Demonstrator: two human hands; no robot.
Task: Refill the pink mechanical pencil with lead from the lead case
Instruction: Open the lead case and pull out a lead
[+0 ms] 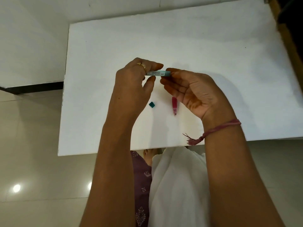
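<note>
My left hand (132, 84) holds the teal lead case (158, 73) level above the white table (213, 51), pinched between thumb and fingers. The fingertips of my right hand (195, 92) touch the case's right end, palm turned up. Below that hand the pink mechanical pencil (174, 105) lies on the table with its tip toward me, its upper part hidden by my fingers. A small teal cap (152, 104) rests on the table left of the pencil.
The table's near edge runs just past my wrists, its left edge by a tiled floor (32, 145). A brown wooden piece (288, 38) borders the table's right side. White and purple cloth (172, 185) hangs below.
</note>
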